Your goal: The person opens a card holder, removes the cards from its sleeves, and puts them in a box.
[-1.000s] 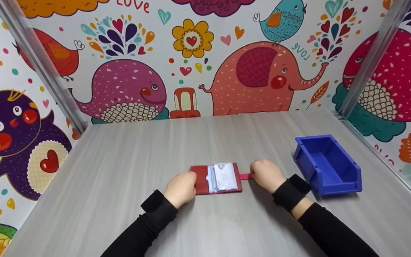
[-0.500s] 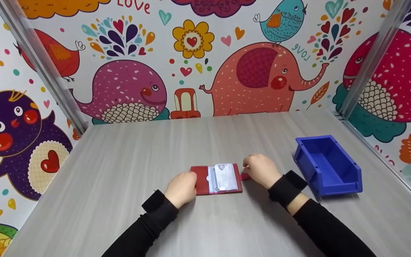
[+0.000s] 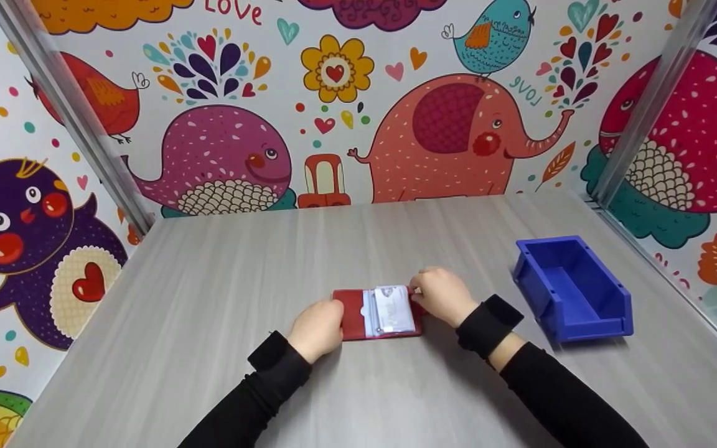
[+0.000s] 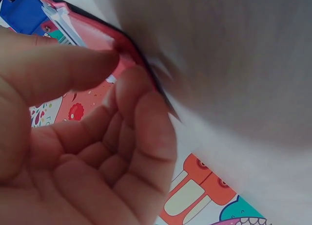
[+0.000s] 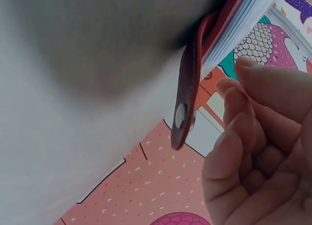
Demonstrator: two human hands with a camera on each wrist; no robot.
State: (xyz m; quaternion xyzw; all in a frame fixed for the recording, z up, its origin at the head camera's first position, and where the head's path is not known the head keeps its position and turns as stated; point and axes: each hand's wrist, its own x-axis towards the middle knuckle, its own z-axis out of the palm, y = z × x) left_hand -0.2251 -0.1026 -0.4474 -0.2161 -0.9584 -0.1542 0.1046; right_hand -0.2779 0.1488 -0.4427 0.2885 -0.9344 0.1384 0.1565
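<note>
A red card holder (image 3: 378, 313) lies spread open on the table, its clear plastic sleeves (image 3: 394, 309) on the right half. My left hand (image 3: 316, 330) pinches its left edge between thumb and fingers; the left wrist view shows the red cover (image 4: 90, 30) at the fingertips. At the right edge is my right hand (image 3: 445, 297), its fingers (image 5: 239, 122) loosely bent and holding nothing. Beside them in the right wrist view, the closure strap (image 5: 187, 93) with a metal snap (image 5: 181, 115) sticks out free. From the head camera my right hand hides most of that strap.
On the right of the grey table (image 3: 259, 261) stands a blue open-fronted bin (image 3: 573, 289). Printed cartoon walls (image 3: 333, 124) close off the back and sides, with metal posts (image 3: 635, 106) at the corners.
My right hand has let go of the strap and moved left to the holder's right edge. The left hand and the holder have stayed in place.
</note>
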